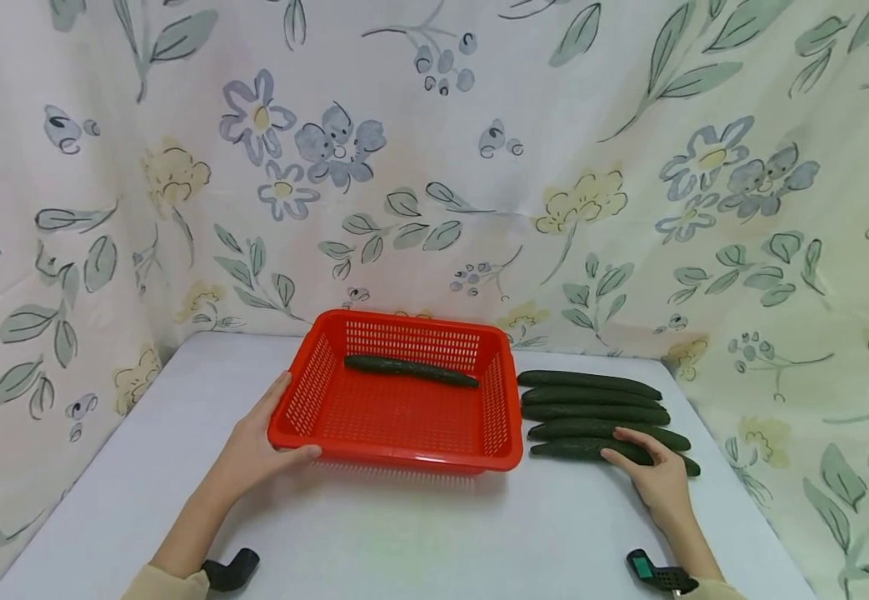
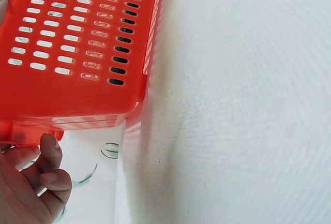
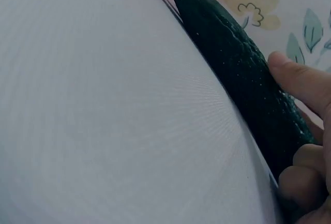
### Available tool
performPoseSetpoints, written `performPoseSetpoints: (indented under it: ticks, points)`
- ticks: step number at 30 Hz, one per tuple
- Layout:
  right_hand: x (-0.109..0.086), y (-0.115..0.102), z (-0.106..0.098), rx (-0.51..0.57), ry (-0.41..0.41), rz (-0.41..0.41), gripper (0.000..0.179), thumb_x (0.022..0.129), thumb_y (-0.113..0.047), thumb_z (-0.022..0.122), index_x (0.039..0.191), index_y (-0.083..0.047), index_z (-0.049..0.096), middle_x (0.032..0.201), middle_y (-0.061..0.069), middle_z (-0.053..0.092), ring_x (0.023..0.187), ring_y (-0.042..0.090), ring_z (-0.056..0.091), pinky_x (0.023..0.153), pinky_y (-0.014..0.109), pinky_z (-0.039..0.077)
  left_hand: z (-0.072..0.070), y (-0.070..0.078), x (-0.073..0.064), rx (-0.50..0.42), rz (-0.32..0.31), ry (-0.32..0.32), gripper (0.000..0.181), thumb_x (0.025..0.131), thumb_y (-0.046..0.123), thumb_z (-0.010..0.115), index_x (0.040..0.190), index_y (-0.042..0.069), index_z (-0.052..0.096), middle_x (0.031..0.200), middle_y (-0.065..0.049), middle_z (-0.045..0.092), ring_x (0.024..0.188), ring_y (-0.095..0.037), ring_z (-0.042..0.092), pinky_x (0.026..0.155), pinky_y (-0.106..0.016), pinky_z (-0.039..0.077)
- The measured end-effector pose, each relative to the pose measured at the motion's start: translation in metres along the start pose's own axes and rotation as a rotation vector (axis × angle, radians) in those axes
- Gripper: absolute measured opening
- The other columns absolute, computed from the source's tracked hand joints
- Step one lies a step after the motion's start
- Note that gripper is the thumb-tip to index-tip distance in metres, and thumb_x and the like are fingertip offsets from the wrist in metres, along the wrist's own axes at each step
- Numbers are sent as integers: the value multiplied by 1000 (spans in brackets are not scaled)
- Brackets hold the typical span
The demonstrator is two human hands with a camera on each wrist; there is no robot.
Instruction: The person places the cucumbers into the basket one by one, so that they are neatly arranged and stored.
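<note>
A red plastic basket point(image 1: 397, 454) with slotted walls stands on the white table, one dark green cucumber point(image 1: 412, 369) lying inside along its back wall. My left hand point(image 1: 254, 446) grips the basket's left front corner, thumb along the front rim. In the left wrist view, curled fingers point(image 2: 50, 149) show by the basket's rim point(image 2: 77, 97). On the right, several cucumbers point(image 1: 591, 393) lie side by side. My right hand point(image 1: 659, 479) holds the nearest cucumber point(image 1: 569, 448) of that row between thumb and fingers. The right wrist view shows this cucumber point(image 3: 232, 58) close up against the tabletop.
The white table point(image 1: 419, 542) extends in front of the basket and to its left. Floral cloth point(image 1: 419, 150) hangs behind the table and along both sides. Black devices are strapped on the left wrist point(image 1: 232, 571) and right wrist point(image 1: 659, 573).
</note>
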State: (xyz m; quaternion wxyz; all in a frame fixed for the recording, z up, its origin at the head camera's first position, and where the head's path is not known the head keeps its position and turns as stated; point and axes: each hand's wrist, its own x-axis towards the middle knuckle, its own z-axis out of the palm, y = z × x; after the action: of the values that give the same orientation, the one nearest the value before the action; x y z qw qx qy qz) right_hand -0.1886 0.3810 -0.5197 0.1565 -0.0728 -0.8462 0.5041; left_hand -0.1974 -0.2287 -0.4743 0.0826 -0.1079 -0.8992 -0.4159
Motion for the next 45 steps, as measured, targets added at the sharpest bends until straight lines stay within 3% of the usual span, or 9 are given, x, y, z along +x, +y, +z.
performPoseSetpoints:
  ticks: [6, 8, 12, 15, 22, 25, 32, 37, 45]
  points:
    - [-1, -5, -1, -134, -39, -31, 58, 84, -30, 93, 134, -10, 73, 131, -6, 70, 81, -10, 59, 77, 8, 47, -1, 1, 3, 12, 1, 0, 122, 80, 49, 90, 172, 17, 16, 172, -19, 29, 149, -45, 40, 99, -66, 56]
    - [1, -8, -2, -180, -55, -43, 60, 83, -33, 93, 136, -12, 72, 138, 3, 67, 85, -5, 61, 79, 11, 47, -1, 1, 4, 10, 4, 5, 122, 81, 50, 90, 172, 17, 16, 172, -18, 29, 148, -45, 40, 99, -66, 56]
    - [2, -11, -6, -225, -75, -61, 61, 83, -33, 94, 135, -9, 73, 144, 17, 65, 133, 19, 55, 116, 38, 43, 0, 2, 7, -1, 2, 3, 122, 81, 51, 90, 172, 20, 16, 173, -16, 28, 149, -44, 40, 99, -64, 57]
    - [1, -11, -8, -254, -76, -84, 59, 82, -32, 94, 131, -6, 74, 141, 22, 65, 138, 43, 52, 113, 66, 39, 2, 4, 8, -2, -2, 2, 122, 80, 51, 90, 172, 20, 16, 173, -16, 28, 150, -45, 40, 99, -64, 57]
    - [1, -7, -12, -308, -70, -87, 61, 80, -37, 95, 129, -7, 75, 139, 22, 67, 138, 51, 51, 110, 71, 39, 3, 5, 6, 0, -13, 3, 123, 80, 51, 90, 172, 18, 16, 173, -18, 28, 150, -46, 38, 99, -65, 56]
    - [2, -3, -13, -299, -67, -74, 61, 80, -37, 95, 128, -7, 75, 138, 21, 67, 136, 45, 53, 109, 69, 42, 3, 4, 5, -4, -17, 5, 122, 80, 51, 90, 172, 18, 16, 173, -18, 29, 150, -45, 39, 99, -65, 57]
    - [0, -1, -13, -325, -22, -87, 54, 78, -40, 96, 122, -13, 80, 131, 12, 73, 113, -17, 44, 102, 33, 48, 5, 3, 2, -20, -16, 13, 122, 80, 49, 91, 172, 16, 17, 172, -18, 30, 148, -45, 42, 100, -65, 55]
    - [-1, 0, -10, -311, 6, -73, 54, 77, -38, 97, 121, -13, 80, 130, 11, 74, 110, -21, 43, 94, 11, 40, 5, 4, 0, -35, -30, 17, 122, 80, 48, 91, 172, 17, 17, 172, -19, 31, 146, -45, 44, 99, -64, 56]
    - [-2, -4, -6, -286, -5, -19, 57, 78, -39, 96, 124, -12, 79, 134, 12, 73, 115, -9, 50, 106, 45, 48, 4, 4, -2, -41, -49, 10, 121, 81, 49, 90, 172, 20, 16, 172, -17, 31, 146, -44, 44, 97, -63, 58]
